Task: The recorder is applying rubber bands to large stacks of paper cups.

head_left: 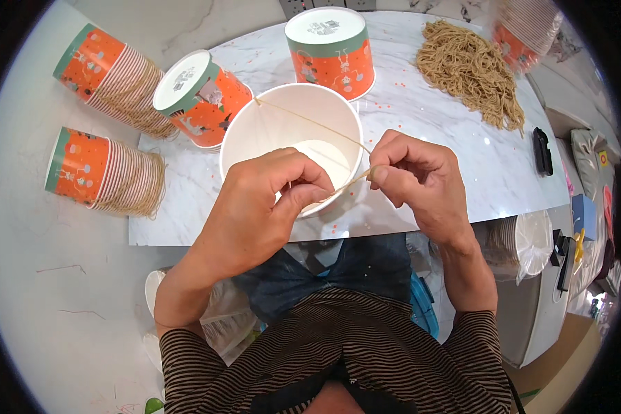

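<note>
At the near middle of the marble table (pixel 490 176), a white paper bucket (pixel 245 145) stands open-mouthed; a tan cord (pixel 310 123) meets its rim at eleven o'clock, so that side looks done. Fingertips of the left hand (pixel 255 200), at the mouth's five o'clock, and of the right hand (pixel 421 181), just past three, are pinched on the cord's other stretch, seemingly unfastened. Bucket stacks (pixel 107 76) at nine and ten already carry cords; a loose cord heap (pixel 472 72) at two looks unused.

I see a white, grey-veined tabletop (pixel 493 172) bearing a round, open white tub (pixel 241 131) mid-table, an upturned orange-and-green tub (pixel 217 110) at ten o'clock, a matching tub (pixel 331 65) at twelve, tan twine heap (pixel 469 72) at two, slim black object (pixel 542 152) at three.
</note>
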Available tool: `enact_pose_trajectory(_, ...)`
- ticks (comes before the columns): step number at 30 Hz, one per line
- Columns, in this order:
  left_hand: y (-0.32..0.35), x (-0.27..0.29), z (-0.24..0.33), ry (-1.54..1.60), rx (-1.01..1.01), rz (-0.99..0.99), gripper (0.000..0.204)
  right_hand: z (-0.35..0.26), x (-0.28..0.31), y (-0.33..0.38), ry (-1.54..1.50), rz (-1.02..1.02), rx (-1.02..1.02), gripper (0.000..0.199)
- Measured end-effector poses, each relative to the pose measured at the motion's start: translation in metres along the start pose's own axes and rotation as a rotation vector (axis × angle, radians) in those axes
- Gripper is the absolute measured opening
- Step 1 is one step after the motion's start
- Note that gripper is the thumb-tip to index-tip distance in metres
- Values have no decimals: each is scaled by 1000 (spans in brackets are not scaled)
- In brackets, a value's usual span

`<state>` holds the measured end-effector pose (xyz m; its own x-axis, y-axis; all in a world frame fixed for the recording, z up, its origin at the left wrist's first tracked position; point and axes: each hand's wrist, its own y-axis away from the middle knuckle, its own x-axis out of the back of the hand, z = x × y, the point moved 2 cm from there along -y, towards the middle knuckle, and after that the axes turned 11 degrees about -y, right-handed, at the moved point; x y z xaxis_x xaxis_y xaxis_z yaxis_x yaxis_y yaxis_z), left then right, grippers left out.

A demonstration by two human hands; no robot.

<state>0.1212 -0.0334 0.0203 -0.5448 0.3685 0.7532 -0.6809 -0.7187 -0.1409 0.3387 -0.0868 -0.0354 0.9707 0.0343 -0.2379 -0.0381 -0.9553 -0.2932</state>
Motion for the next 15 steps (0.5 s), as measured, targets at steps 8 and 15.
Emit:
enact_pose_trajectory(8,-5,0,2,-36,-7,-19,7,12,1,-1,-385,31,-245,11)
enact_pose_trajectory(15,-12,-7,16,26,-85,76,13,2,-5,-1,-391,7,-184,12)
